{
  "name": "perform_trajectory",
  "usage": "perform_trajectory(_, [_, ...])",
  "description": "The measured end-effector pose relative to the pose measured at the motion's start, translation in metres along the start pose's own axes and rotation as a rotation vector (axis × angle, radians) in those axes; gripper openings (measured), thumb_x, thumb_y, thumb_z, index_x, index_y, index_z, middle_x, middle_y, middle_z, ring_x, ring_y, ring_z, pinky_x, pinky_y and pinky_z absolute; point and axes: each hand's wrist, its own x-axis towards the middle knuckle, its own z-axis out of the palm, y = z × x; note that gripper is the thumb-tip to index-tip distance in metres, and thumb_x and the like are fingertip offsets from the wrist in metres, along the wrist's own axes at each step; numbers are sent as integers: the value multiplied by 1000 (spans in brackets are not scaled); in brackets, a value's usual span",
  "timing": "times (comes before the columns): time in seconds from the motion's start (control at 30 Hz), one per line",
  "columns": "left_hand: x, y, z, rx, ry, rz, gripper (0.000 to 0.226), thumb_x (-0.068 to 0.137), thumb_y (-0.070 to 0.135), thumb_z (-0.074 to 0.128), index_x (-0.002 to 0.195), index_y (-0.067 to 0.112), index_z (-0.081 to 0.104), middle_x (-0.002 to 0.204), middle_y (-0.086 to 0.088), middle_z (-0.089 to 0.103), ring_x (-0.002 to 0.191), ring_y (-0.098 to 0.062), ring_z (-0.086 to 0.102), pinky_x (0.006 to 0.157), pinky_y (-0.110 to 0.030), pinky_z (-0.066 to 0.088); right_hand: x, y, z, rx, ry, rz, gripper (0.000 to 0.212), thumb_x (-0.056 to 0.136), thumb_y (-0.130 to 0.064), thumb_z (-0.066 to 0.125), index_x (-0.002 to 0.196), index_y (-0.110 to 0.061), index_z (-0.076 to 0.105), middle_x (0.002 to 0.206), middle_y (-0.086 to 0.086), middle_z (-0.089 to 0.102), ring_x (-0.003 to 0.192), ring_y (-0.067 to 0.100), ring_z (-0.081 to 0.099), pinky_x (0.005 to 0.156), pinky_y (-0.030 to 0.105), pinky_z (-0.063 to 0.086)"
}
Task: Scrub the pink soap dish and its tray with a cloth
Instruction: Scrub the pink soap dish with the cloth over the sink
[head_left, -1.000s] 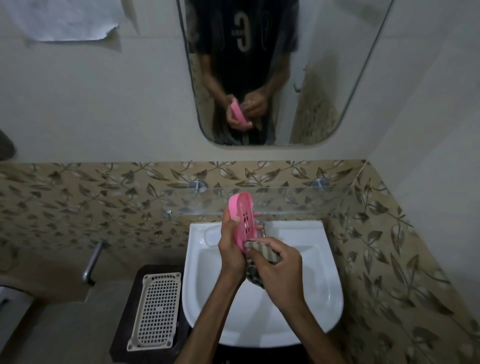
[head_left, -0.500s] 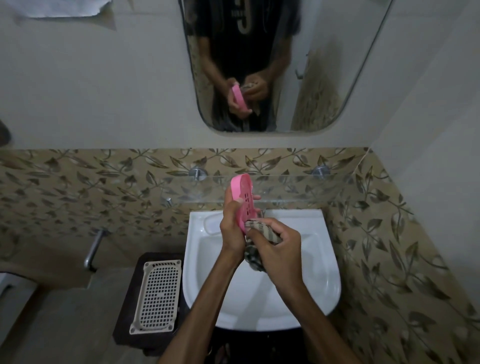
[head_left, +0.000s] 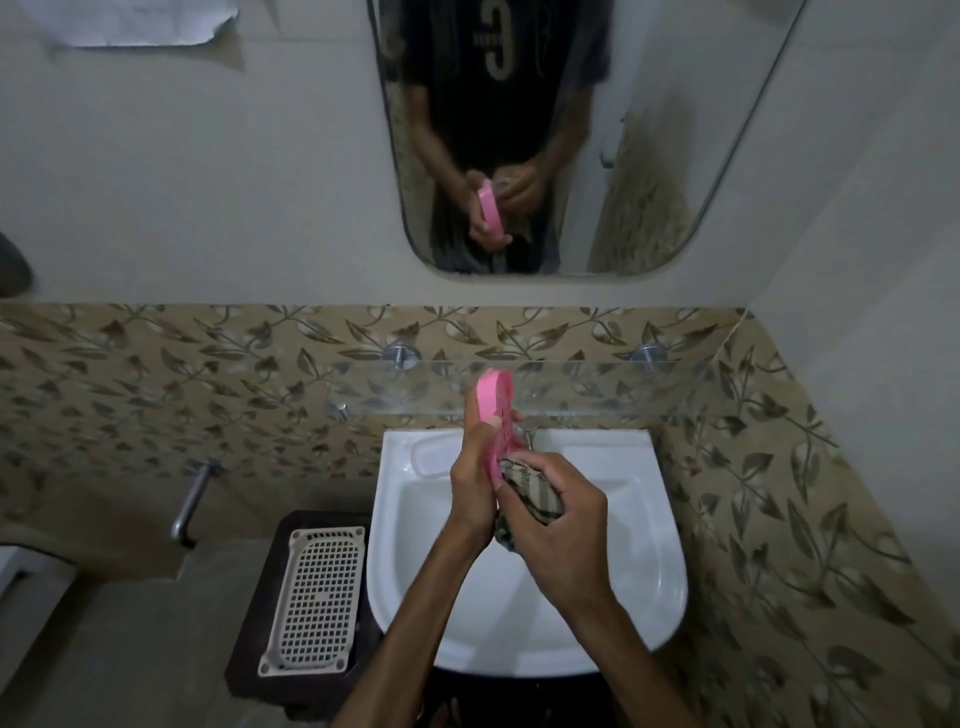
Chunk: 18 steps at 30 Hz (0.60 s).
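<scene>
Left fingers (head_left: 470, 462) clasp the pink soap dish (head_left: 496, 410); right fingers (head_left: 558, 480) pinch the cloth (head_left: 530, 491).

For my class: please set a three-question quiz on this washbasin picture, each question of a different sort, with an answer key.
1. True or false: the pink soap dish lies flat in the white basin.
2. Which of the hands holds the striped cloth? A) left hand B) right hand
3. Fill in: the cream perforated tray rests on a dark ____ beside the basin.

Key: 1 false, it is held upright above the basin; 2 B; 3 stand.
</scene>
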Motion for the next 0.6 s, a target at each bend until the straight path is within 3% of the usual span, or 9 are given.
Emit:
perform_trajectory(0.03, [-1, 3, 0, -14, -3, -15, 43, 86, 44, 55, 103, 14, 81, 91, -18, 69, 76, -22, 70, 68, -33, 60, 4, 1, -3, -61, -26, -86, 25, 84, -12, 84, 106, -21, 77, 101, -10, 76, 91, 9, 73, 77, 26, 61])
perform_trajectory(0.1, [-1, 13, -4, -77, -51, -10, 59, 95, 52, 48, 127, 8, 71, 115, -22, 73, 103, -32, 71, 91, -43, 57, 12, 4, -14, -196, -102, -262, 26, 82, -5, 85, 106, -11, 79, 104, 0, 77, 92, 13, 73, 78, 32, 61])
perform_trajectory(0.17, [-1, 26, -13, -203, -132, -110, 83, 93, 64, 53, 147, 1, 55, 142, -27, 61, 131, -40, 61, 112, -52, 45, 22, 9, -29, -297, -189, -394, 26, 80, -3, 84, 106, -7, 79, 107, 5, 78, 94, 20, 74, 80, 36, 62])
perform_trajectory(0.23, [-1, 37, -21, -262, -215, -256, 93, 89, 68, 60, 153, 2, 48, 155, -31, 48, 143, -43, 49, 122, -57, 32, 32, 13, -46, -379, -261, -474, 29, 77, -4, 83, 106, -8, 80, 109, 4, 78, 95, 22, 76, 77, 38, 63])
perform_trajectory(0.37, [-2, 45, -35, -235, -324, -431, 86, 90, 58, 64, 155, 3, 47, 160, -28, 43, 150, -47, 37, 124, -69, 16, 41, 19, -63, -446, -382, -548, 32, 73, -6, 84, 104, -12, 80, 108, 1, 78, 90, 23, 76, 69, 40, 62])
perform_trajectory(0.43, [-2, 46, -34, -234, -330, -431, 82, 87, 44, 71, 153, 2, 48, 160, -29, 43, 147, -47, 41, 121, -72, 21, 42, 21, -66, -438, -399, -531, 30, 74, -7, 82, 103, -12, 80, 107, 0, 78, 89, 22, 76, 69, 39, 62])
perform_trajectory(0.5, [-6, 42, -30, -272, -297, -417, 73, 88, 35, 65, 151, 0, 50, 160, -31, 41, 140, -47, 46, 120, -69, 28, 37, 24, -66, -388, -393, -466, 27, 75, -7, 79, 102, -13, 80, 105, -2, 77, 90, 19, 75, 73, 38, 61])
perform_trajectory(0.6, [-9, 31, -26, -357, -251, -370, 71, 84, 27, 58, 150, -1, 52, 155, -34, 46, 134, -48, 49, 113, -66, 36, 31, 29, -62, -250, -269, -310, 27, 75, -8, 74, 100, -13, 80, 97, -6, 77, 81, 10, 72, 70, 33, 60])
